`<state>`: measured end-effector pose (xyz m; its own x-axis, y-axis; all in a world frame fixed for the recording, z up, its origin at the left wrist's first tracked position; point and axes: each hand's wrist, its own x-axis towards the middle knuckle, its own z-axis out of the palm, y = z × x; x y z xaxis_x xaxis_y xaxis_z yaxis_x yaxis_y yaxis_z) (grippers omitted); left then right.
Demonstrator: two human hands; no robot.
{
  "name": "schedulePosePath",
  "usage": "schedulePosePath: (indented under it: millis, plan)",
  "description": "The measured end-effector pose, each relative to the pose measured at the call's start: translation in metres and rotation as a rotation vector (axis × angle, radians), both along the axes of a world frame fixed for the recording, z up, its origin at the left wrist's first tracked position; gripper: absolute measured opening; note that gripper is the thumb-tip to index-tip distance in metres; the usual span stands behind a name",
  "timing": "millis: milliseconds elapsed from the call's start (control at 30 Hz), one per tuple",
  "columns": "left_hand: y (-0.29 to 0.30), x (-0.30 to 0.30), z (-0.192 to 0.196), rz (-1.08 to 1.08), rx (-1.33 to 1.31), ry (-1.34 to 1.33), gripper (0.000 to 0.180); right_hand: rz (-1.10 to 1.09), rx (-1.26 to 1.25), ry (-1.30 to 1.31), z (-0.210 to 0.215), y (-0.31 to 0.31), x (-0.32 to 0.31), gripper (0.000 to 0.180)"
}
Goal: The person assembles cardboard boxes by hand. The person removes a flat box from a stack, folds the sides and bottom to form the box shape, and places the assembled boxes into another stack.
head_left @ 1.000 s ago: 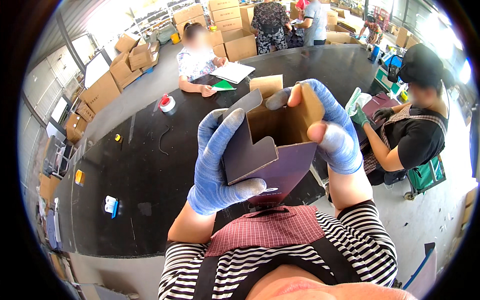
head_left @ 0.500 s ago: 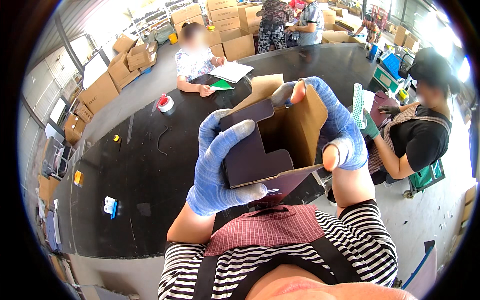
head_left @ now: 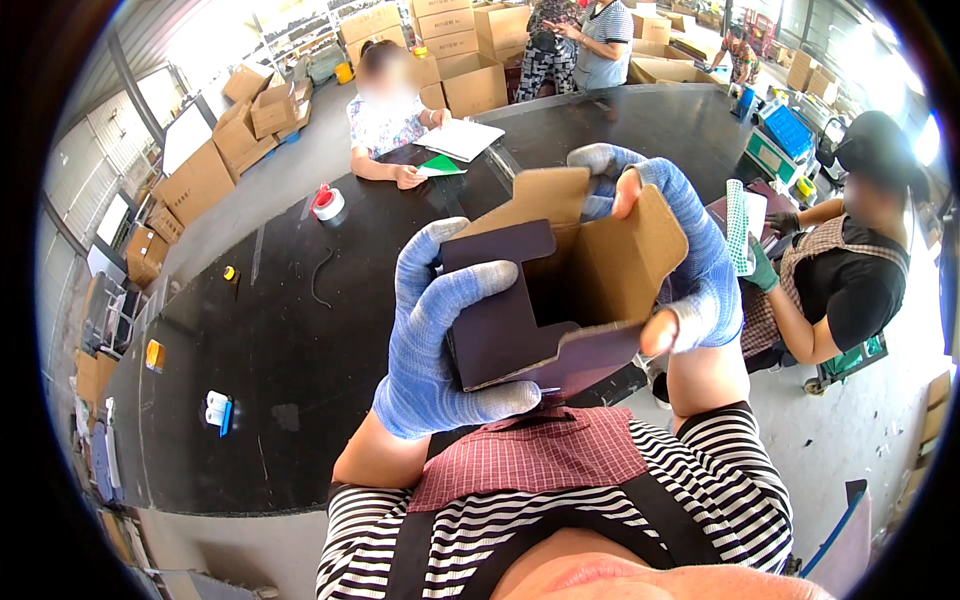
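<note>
Head view: above the black table, I grip the half-folded carton with both gloved hands; left hand clasps its dark panel, right hand pinches the brown flap, carton between them, chest-high

Two gloved hands, left and right, are gripping one small carton, while one tape roll is lying on the table.

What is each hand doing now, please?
Left hand: closed on the dark flap of the small cardboard box.
Right hand: fingers gripping the box's brown right side.
</note>
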<state>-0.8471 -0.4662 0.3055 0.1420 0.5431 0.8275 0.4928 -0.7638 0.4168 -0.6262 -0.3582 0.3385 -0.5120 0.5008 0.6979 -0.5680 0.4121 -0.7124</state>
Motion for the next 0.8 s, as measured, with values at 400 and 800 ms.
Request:
schedulePosePath:
  millis: [400,800]
  plan:
    - [0.006,0.004,0.004,-0.035,0.009,-0.023,0.09,-0.143,0.189,-0.099,0.012,-0.004,0.002,0.052]
    - [0.003,0.0,0.034,-0.011,0.076,0.468,0.057,-0.197,0.313,-0.129,0.006,-0.007,0.004,0.057]
